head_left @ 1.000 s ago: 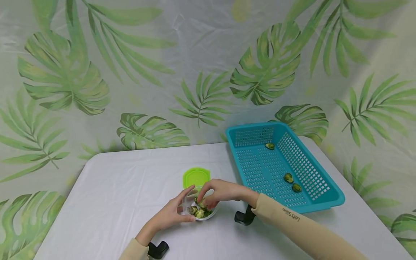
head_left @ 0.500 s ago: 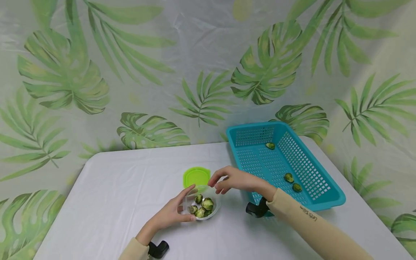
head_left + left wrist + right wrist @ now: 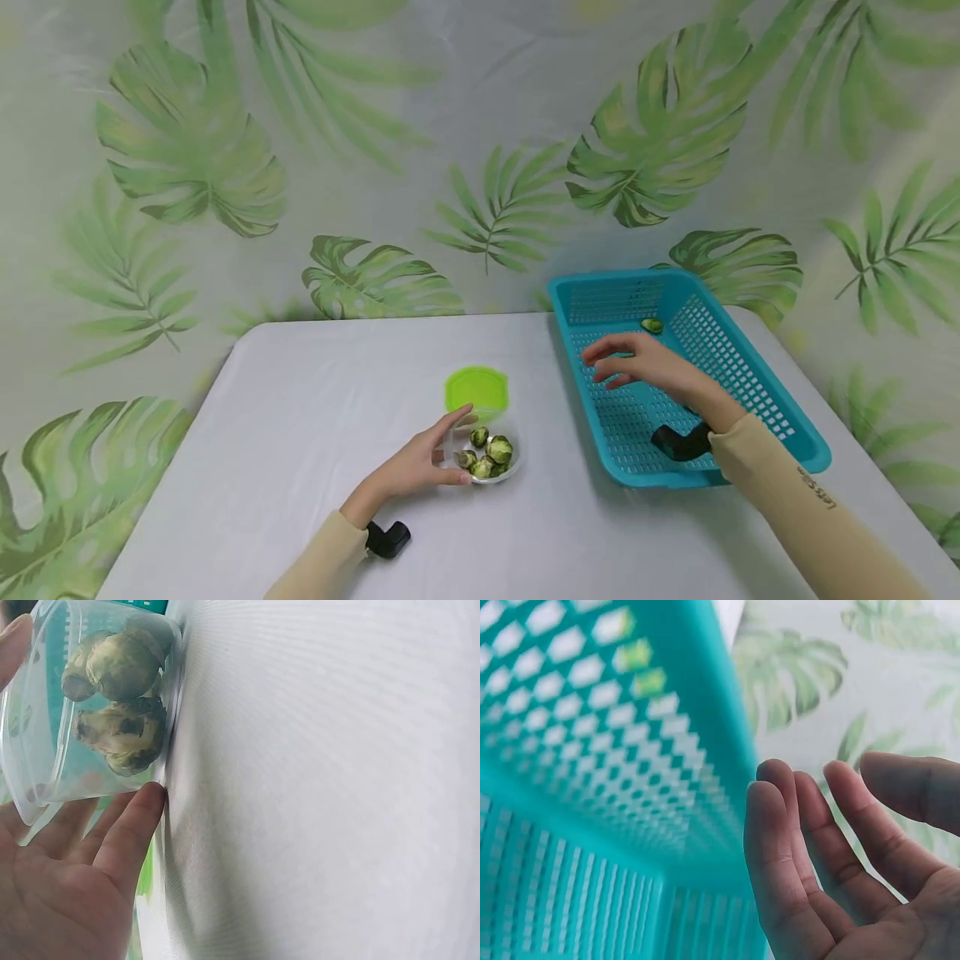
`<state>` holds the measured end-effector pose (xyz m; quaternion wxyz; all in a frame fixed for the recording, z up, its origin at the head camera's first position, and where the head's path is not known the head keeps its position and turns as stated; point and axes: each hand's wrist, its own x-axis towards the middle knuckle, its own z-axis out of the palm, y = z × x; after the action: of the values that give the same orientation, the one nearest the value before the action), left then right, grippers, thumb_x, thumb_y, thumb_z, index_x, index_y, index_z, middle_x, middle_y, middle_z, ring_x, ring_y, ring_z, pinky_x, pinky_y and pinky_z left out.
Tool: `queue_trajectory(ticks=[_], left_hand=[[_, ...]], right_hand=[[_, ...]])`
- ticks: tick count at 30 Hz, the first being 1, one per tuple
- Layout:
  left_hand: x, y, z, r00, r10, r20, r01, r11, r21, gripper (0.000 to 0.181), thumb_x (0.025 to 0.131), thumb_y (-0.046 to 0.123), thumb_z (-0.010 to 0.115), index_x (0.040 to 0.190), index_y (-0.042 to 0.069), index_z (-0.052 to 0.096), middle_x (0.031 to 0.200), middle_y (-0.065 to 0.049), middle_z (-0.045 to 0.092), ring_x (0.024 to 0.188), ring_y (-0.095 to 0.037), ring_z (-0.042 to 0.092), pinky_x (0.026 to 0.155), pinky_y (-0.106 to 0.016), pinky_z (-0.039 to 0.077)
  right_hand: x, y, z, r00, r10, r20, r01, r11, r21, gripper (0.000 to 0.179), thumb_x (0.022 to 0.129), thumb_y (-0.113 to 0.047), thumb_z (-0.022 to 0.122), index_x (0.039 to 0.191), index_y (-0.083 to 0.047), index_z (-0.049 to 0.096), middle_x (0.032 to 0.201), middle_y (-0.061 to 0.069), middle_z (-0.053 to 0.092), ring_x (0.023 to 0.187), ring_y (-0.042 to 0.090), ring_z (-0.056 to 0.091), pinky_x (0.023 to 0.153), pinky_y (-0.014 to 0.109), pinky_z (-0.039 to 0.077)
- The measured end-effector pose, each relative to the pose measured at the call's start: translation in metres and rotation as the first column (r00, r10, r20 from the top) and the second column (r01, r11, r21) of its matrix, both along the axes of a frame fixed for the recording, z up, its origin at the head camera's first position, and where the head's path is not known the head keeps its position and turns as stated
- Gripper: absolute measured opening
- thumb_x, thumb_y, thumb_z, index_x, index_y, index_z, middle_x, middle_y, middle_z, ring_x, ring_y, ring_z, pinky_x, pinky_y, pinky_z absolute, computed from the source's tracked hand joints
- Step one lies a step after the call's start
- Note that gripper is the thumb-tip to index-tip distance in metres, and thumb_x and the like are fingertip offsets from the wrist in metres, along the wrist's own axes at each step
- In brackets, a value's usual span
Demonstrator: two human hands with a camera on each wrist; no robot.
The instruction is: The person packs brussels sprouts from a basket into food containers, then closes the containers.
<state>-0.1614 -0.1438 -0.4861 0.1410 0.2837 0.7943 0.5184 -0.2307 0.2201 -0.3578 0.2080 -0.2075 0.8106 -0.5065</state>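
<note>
Left hand (image 3: 420,463) curled round clear tub (image 3: 75,772) of Brussels sprouts (image 3: 498,450); right hand (image 3: 641,364), fingers loosely spread, over turquoise basket (image 3: 645,480). White-clothed worktop (image 3: 330,400); creased leaf-print backdrop (image 3: 480,100) behind.

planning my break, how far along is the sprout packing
Done: several sprouts sit in the clear tub. In hand: the left hand holds the tub; the right hand, apparently empty, hovers over the blue basket. Left, probably: at least one basket sprout, and the green lid, lying off the tub.
</note>
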Motion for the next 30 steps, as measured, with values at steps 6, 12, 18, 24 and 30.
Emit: queue_trajectory(ticks=[6,12,18,24,30], left_hand=[[-0.012,0.006,0.011,1.000,-0.019,-0.005,0.019,1.000,-0.017,0.092,0.084,0.015,0.076,0.154,0.010,0.016,0.152,-0.010,0.031,0.138,-0.031,0.027,0.102,-0.051,0.038],[-0.019,0.009,0.003,1.000,-0.030,-0.003,0.030,0.999,-0.022,0.094,0.083,0.015,0.077,0.154,0.012,0.016,0.152,-0.007,0.032,0.139,-0.029,0.027,0.101,-0.050,0.039],[-0.012,0.009,-0.001,1.000,-0.023,0.001,0.023,1.000,-0.015,0.094,0.082,0.013,0.077,0.154,0.011,0.016,0.151,-0.007,0.033,0.139,-0.029,0.027,0.101,-0.050,0.039],[-0.005,0.004,0.000,1.000,-0.002,0.021,0.003,1.000,-0.017,0.093,0.083,0.019,0.077,0.154,0.013,0.017,0.151,-0.004,0.034,0.138,-0.026,0.028,0.102,-0.047,0.039],[-0.002,0.001,0.000,1.000,0.006,0.022,-0.006,1.000,-0.015,0.092,0.083,0.021,0.076,0.154,0.013,0.018,0.151,-0.005,0.034,0.139,-0.027,0.028,0.102,-0.048,0.039]], right_hand=[[-0.008,0.041,-0.001,0.995,-0.088,-0.041,0.089,0.996,0.019,0.041,0.098,-0.017,0.056,0.128,0.009,0.050,0.130,0.029,0.047,0.096,0.020,0.064,0.083,0.040,0.054],[-0.011,0.070,-0.005,0.989,-0.138,-0.058,0.143,0.986,0.082,0.044,0.100,-0.018,0.052,0.132,0.011,0.044,0.132,0.032,0.045,0.099,0.022,0.063,0.084,0.040,0.054],[-0.011,0.093,-0.014,0.987,-0.151,-0.056,0.158,0.978,0.138,0.046,0.101,-0.019,0.049,0.133,0.013,0.042,0.132,0.035,0.044,0.107,0.038,0.059,0.085,0.043,0.053],[-0.016,0.106,-0.025,0.987,-0.160,-0.030,0.162,0.971,0.173,0.047,0.102,-0.018,0.048,0.133,0.016,0.040,0.132,0.037,0.042,0.107,0.042,0.058,0.085,0.046,0.053],[-0.019,0.112,-0.032,0.984,-0.180,-0.002,0.176,0.958,0.227,0.048,0.102,-0.019,0.046,0.133,0.017,0.038,0.130,0.037,0.044,0.105,0.041,0.059,0.086,0.047,0.052]])
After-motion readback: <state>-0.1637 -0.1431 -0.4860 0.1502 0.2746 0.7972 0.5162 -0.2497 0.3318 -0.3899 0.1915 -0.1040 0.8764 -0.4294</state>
